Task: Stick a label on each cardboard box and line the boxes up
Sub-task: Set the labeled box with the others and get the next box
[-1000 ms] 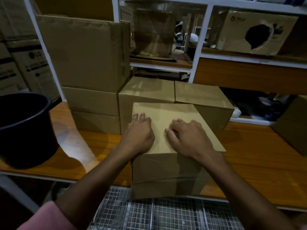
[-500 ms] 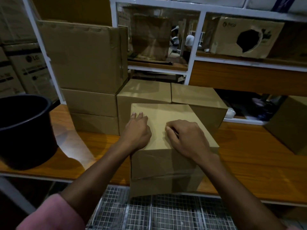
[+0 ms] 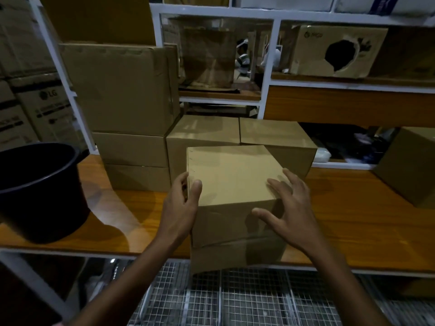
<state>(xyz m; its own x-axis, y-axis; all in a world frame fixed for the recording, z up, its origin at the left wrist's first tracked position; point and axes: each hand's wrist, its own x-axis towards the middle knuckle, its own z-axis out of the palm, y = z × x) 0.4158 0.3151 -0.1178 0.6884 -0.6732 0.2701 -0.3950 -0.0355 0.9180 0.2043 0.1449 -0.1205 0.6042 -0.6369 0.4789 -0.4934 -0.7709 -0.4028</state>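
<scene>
A plain brown cardboard box [image 3: 233, 182] sits at the front edge of the wooden shelf [image 3: 353, 220], its near face overhanging the edge. My left hand [image 3: 181, 208] grips the box's left side, thumb on the top face and fingers around the left wall. My right hand [image 3: 287, 212] hovers at the box's right front corner with fingers spread; whether it touches the cardboard is unclear. Two more closed boxes stand side by side directly behind: a left one [image 3: 202, 130] and a right one [image 3: 275, 135]. No label is visible on any box.
A black bucket [image 3: 37, 189] stands on the shelf at the left. A stack of larger boxes [image 3: 122, 90] rises at the back left. Another box [image 3: 409, 165] sits at the far right. White shelf frames surround the area, and a wire mesh rack [image 3: 235, 300] lies below.
Both hands left the top of the front box. The left hand slid to its left side and gripped it; the right hand lifted off and spread open toward the right corner.
</scene>
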